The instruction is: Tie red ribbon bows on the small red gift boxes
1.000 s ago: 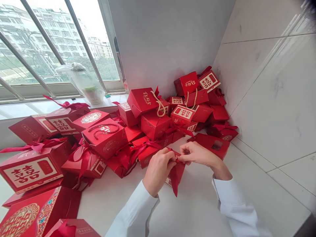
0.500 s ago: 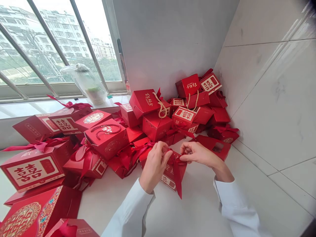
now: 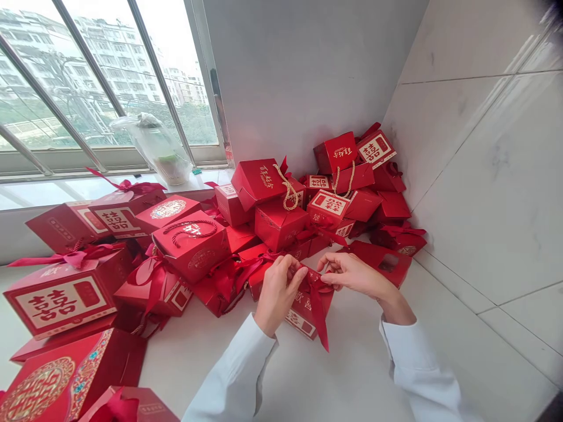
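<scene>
A small red gift box [image 3: 304,310] with gold characters stands on the white counter [image 3: 352,375] in front of me, a red ribbon [image 3: 321,319] hanging from its top. My left hand [image 3: 278,293] pinches the ribbon at the box's top left. From the right, my right hand [image 3: 349,274] pinches the other side of the ribbon. Both hands are closed on it, close together, and both arms wear white sleeves.
Behind and to the left lies a heap of red gift boxes [image 3: 272,223], some with rope handles, some with ribbons. Larger red boxes [image 3: 61,296] fill the left. A clear plastic bag [image 3: 152,146] sits on the windowsill. A tiled wall [image 3: 484,176] rises at the right.
The box has turned so its gold-lettered face shows. My hands have shifted slightly up and apart on the ribbon, and the ribbon's tail hangs further right.
</scene>
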